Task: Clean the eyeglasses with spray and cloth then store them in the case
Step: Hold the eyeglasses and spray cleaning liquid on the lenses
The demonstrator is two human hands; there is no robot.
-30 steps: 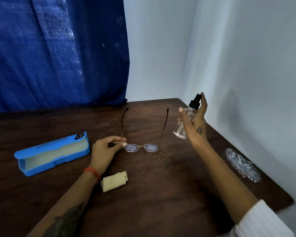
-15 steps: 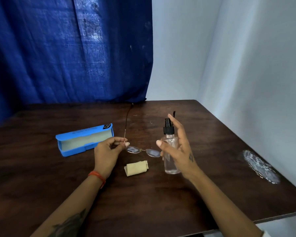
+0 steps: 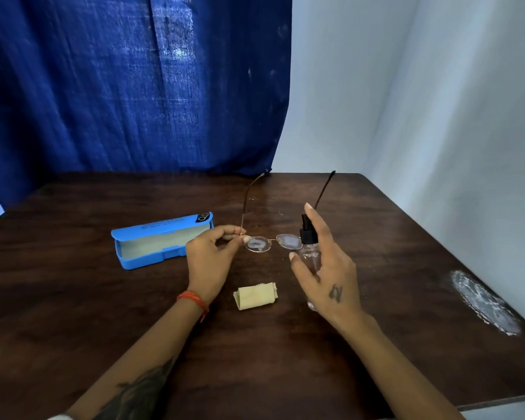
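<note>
Thin gold-rimmed eyeglasses (image 3: 272, 241), temples open, lenses smeared whitish

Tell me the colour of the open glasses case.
Bright blue case with pale lining, clearest in the head view.

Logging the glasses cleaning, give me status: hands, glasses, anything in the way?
Left hand pinches eyeglasses at hinge. Right hand holds spray bottle beside the lens. Nothing blocking.
</note>
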